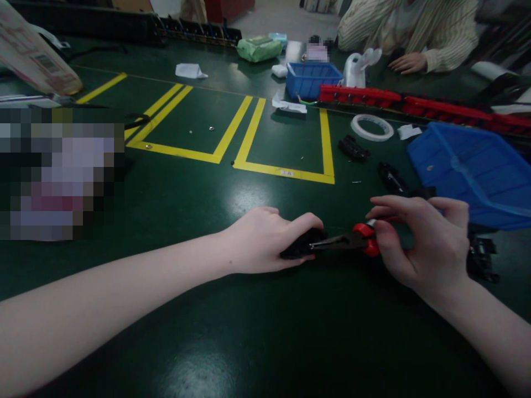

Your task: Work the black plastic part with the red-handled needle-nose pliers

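Head cam, clock positions taken from the pliers. Left hand [271, 240] at 9, clamped on a black plastic part [297, 247], which sits in its fingers. Right hand [431, 243] at 3, thumb and fingers closed on the red-handled needle-nose pliers [352, 240]. Hands apart, pliers bridging the gap. Plier tips reach the black part; can't tell if they bite on it.

All above the green tabletop [232, 337]. Loose black moldings: one [354, 148] at 12, another [390, 178] between 1 and 2, a third [483, 260] at 3, just past the right hand. Large blue bin [489, 166] at 2. White tape roll [372, 137] between 12 and 1, near the 12 o'clock molding. Yellow floor-style tape markings [286, 173] at 11. Small blue bin [311, 84] near 12, farther back. Red strip [440, 110] at 1; co-worker's hand [410, 63] beyond it, resting on the table.
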Demonstrator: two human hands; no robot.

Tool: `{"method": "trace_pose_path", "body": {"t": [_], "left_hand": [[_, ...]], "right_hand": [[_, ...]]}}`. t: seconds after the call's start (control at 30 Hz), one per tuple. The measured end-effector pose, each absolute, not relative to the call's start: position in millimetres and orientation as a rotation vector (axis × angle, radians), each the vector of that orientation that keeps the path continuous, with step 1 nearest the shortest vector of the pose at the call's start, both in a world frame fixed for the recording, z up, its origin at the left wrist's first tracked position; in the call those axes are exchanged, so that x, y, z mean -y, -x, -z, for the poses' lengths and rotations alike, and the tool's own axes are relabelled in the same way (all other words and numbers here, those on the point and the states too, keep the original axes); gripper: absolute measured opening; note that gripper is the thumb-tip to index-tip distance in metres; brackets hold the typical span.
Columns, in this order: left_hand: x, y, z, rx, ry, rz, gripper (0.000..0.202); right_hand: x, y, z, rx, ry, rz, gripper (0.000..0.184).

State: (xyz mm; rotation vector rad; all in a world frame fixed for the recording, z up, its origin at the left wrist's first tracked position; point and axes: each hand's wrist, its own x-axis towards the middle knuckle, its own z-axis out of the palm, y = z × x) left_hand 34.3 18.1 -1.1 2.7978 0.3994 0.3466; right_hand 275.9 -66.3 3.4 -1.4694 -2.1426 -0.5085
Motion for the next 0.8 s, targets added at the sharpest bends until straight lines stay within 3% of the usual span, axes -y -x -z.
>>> {"method": "trace_pose_path", "body": {"t": [0.8], "left_hand": [[-19.1,-33.6,-0.2,-0.398,-2.704,-0.34,0.04]], "right_hand": [[71.4,-275.3,-7.4,2.127,1.397,0.558,0.028]]}}
